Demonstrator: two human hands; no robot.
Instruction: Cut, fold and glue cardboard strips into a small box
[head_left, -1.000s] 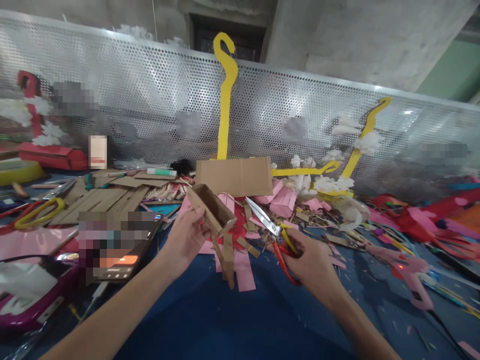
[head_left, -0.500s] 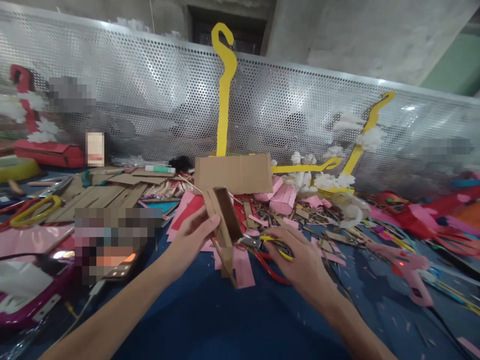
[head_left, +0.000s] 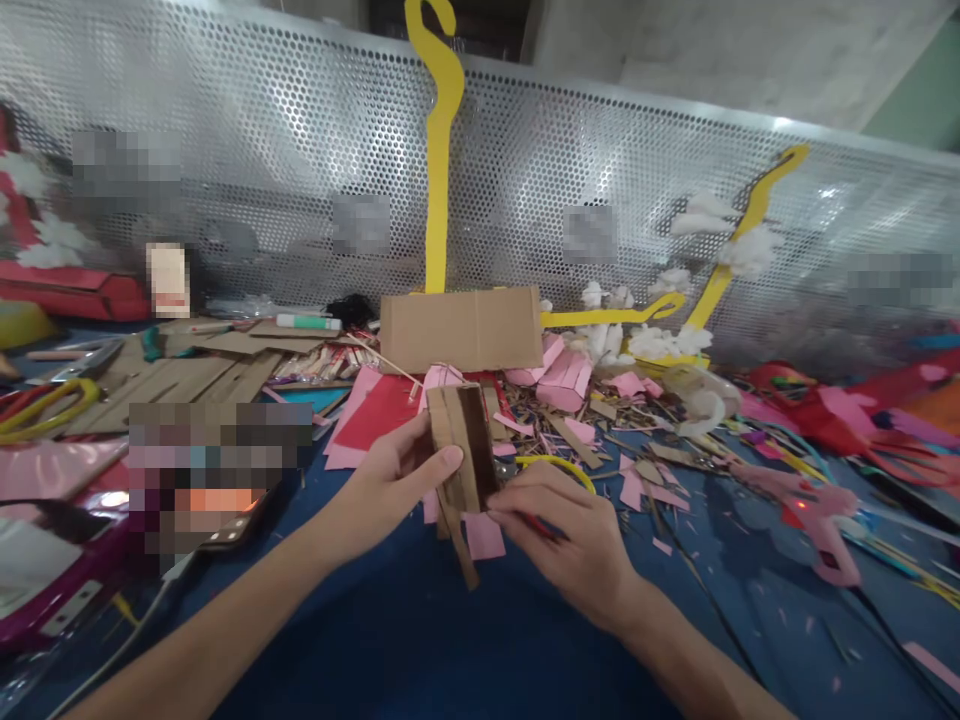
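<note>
My left hand (head_left: 390,485) grips a small open cardboard box (head_left: 463,448), thumb on its near face, holding it upright over the blue table (head_left: 420,640). A loose cardboard strip hangs from the box's bottom. My right hand (head_left: 574,535) pinches the box's right lower edge with its fingertips. The scissors (head_left: 559,470), with yellow and red handles, lie on the table under and behind my right hand, mostly hidden.
A flat cardboard sheet (head_left: 459,329) leans behind, before a perforated metal panel (head_left: 300,180) with yellow hook shapes (head_left: 437,150). Pink and red paper scraps (head_left: 570,385) and cardboard strips (head_left: 187,375) litter the table. A phone (head_left: 217,500) lies left; a pink glue gun (head_left: 825,530) lies right.
My right hand put the scissors down on the table and moved left to the box. My left hand turned the box upright and brought it lower and closer.
</note>
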